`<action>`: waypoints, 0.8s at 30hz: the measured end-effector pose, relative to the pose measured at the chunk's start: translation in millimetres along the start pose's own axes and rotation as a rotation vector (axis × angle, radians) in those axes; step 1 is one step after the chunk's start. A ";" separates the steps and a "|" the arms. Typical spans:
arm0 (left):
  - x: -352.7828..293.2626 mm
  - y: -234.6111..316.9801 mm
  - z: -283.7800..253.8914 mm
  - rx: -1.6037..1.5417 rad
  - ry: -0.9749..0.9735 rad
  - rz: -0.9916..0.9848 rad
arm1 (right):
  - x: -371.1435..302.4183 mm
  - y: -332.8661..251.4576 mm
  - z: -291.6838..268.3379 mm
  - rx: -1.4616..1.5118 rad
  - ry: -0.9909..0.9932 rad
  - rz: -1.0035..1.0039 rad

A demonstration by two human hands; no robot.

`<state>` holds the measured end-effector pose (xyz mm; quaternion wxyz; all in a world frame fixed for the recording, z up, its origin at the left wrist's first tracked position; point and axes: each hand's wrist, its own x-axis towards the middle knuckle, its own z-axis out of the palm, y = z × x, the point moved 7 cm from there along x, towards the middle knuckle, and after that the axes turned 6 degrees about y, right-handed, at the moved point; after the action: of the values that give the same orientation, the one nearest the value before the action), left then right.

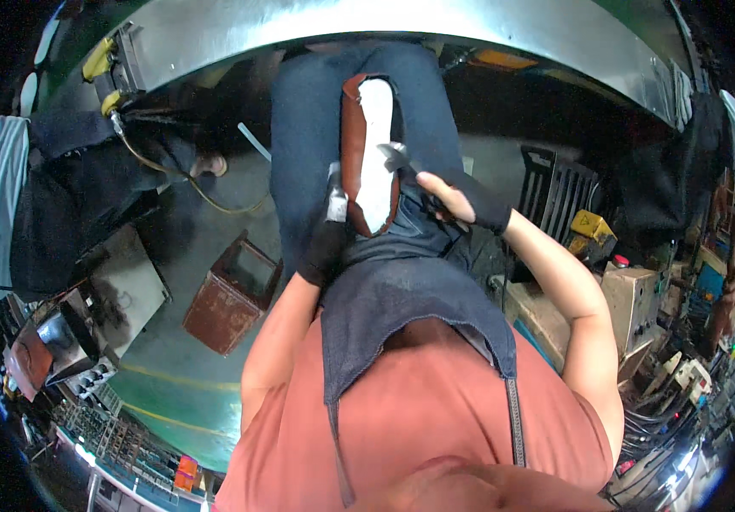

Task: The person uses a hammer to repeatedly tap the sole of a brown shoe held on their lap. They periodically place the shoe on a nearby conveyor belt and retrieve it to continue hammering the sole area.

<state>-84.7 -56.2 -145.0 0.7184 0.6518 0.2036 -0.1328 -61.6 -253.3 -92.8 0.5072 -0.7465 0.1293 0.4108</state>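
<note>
Sole side up, a brown leather shoe [353,141] rests lengthwise between my thighs, its white bottom [375,128] facing me. My left hand [331,213], in a black glove with whitish tape on a finger, is closed along the shoe's left edge near the lower end. My right hand [461,200], in a black glove that leaves fingertips bare, grips a short tool with a grey, blade-like end [393,157]. That end lies over the right half of the white bottom; whether it touches is unclear. The tool's handle is mostly hidden by my fingers.
A metal bench edge [367,21] curves just beyond my knees. On the floor at left stands a rusty brown box [229,294], near a hanging yellow hose [158,166]. At right are a black slatted chair [560,183], a yellow device [590,227] and a control box [632,299].
</note>
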 end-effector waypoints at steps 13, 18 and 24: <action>-28.3 97.7 -82.0 0.218 0.422 0.321 | -11.5 -6.9 4.9 -0.068 0.063 -0.119; -36.3 78.1 -72.9 0.014 0.305 0.166 | -6.0 1.3 4.5 0.028 0.026 -0.036; -45.5 83.5 -60.3 -0.360 0.279 0.014 | -2.1 5.1 4.8 -0.089 0.032 -0.028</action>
<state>-93.9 9.8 -54.2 0.7890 0.5264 0.3168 0.0018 -68.3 -252.0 -95.2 0.4772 -0.7766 0.1084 0.3968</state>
